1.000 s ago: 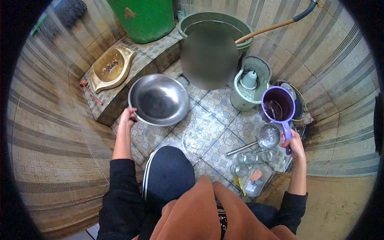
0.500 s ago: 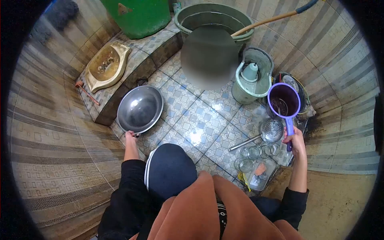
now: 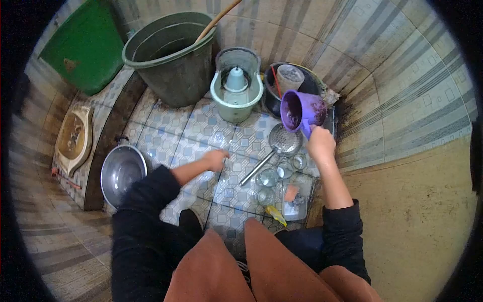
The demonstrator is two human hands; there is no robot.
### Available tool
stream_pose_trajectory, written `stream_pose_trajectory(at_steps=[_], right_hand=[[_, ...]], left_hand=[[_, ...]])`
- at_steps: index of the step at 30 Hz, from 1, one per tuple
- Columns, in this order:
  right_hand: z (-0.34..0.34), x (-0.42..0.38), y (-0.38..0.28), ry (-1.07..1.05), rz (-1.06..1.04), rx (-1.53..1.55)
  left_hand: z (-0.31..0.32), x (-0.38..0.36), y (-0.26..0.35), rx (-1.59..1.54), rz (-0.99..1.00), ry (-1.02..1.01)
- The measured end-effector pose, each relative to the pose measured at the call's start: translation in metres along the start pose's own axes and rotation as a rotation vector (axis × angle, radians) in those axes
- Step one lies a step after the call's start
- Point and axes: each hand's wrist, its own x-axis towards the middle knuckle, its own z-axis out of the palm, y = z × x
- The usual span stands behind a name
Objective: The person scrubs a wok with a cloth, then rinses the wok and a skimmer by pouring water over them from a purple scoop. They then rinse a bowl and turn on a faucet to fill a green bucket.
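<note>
My right hand (image 3: 322, 143) is closed around the handle of a purple water dipper (image 3: 314, 106). The dipper is tilted, its mouth facing left, above a perforated metal skimmer (image 3: 286, 139) with a long handle. My left hand (image 3: 216, 160) is over the middle of the tiled floor, left of the skimmer's handle, its fingers partly spread and somewhat blurred; I make out nothing held in it. Several clear glasses (image 3: 267, 177) stand below the skimmer. Next to them lie a clear tray (image 3: 297, 207) with an orange-pink piece inside and a yellow packet (image 3: 276, 215). A metal wok (image 3: 122, 173) rests at left.
A large green-grey tub (image 3: 176, 85) with a wooden handle (image 3: 217, 21) leaning from it stands at the back. Beside it are a pale green mop bucket (image 3: 237, 111) and a dark basin (image 3: 271, 100) holding a cup. At left, a squat toilet (image 3: 85, 146) sits on a raised step.
My left hand has let go of the wok and moved right over the floor. My right hand has tipped the dipper sideways. The view has turned to the right.
</note>
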Motion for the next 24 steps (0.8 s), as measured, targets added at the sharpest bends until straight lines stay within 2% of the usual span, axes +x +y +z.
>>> stream_pose_trajectory(at_steps=[1, 3, 5, 12, 17, 19, 20, 21, 23, 24], right_hand=[[0.007, 0.003, 0.003, 0.007, 0.039, -0.015], [0.017, 0.004, 0.010, 0.066, 0.093, -0.033], [0.027, 0.003, 0.017, 0.108, 0.108, -0.077], [0.062, 0.009, 0.037, 0.151, 0.148, -0.246], [0.052, 0.017, 0.041, 0.245, 0.205, -0.200], [0.032, 0.020, 0.035, 0.276, 0.239, -0.172], [0.014, 0.019, 0.029, 0.288, 0.214, -0.145], [-0.003, 0.019, 0.021, 0.301, 0.185, -0.119], [-0.039, 0.019, -0.004, 0.312, 0.146, -0.043], [-0.065, 0.016, -0.025, 0.294, 0.060, 0.085]], left_hand=[[0.021, 0.030, 0.012, -0.026, -0.021, -0.081], [0.076, 0.082, 0.031, -0.103, -0.164, -0.090], [0.098, 0.094, 0.065, -0.116, -0.360, -0.055], [0.116, 0.084, 0.076, -0.094, -0.344, 0.025], [0.081, 0.089, 0.061, -0.117, -0.345, -0.034], [0.066, 0.095, 0.047, -0.325, -0.105, 0.065], [0.040, 0.094, 0.050, -0.355, -0.092, -0.108], [0.025, 0.093, 0.045, -0.350, -0.095, -0.101], [-0.003, 0.087, 0.032, -0.633, -0.148, -0.369], [-0.018, 0.079, 0.025, -0.684, -0.199, -0.417]])
